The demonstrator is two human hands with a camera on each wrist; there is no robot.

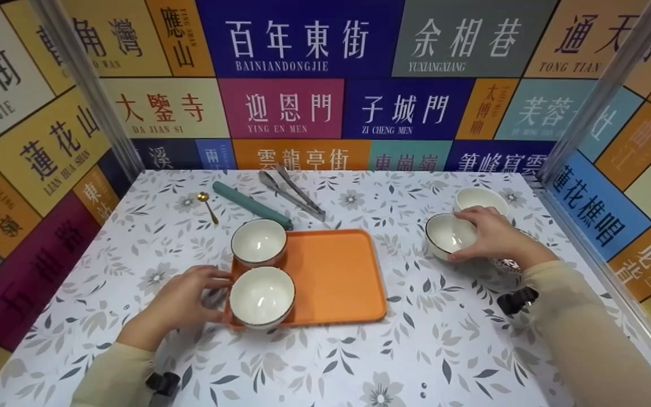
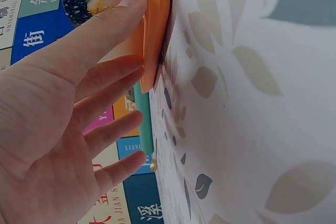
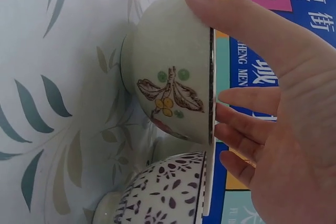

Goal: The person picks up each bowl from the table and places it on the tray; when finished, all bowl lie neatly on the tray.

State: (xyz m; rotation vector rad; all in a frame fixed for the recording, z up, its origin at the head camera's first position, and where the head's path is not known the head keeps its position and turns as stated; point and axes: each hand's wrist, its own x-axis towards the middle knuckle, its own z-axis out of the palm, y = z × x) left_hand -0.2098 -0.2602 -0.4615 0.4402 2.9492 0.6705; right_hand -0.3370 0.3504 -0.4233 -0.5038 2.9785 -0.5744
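My left hand (image 1: 187,297) is at the left edge of an orange tray (image 1: 337,277), fingers extended and spread. In the left wrist view its thumb and upper fingers lie against the tray's rim (image 2: 153,35). Two white dark-rimmed bowls, a far one (image 1: 259,243) and a near one (image 1: 262,297), stand on the tray's left part. On the right, my right hand (image 1: 492,234) grips a white bowl (image 1: 444,233) by its rim. The right wrist view shows its thumb on the outer wall, which bears a fruit-and-leaf print (image 3: 170,95).
Behind the gripped bowl stands another white bowl (image 1: 481,198). A purple-patterned bowl (image 3: 163,192) is beside it, mostly hidden by my right hand in the head view. Beyond the tray lie a gold spoon (image 1: 208,206), a green rolled item (image 1: 252,204) and metal tongs (image 1: 294,195).
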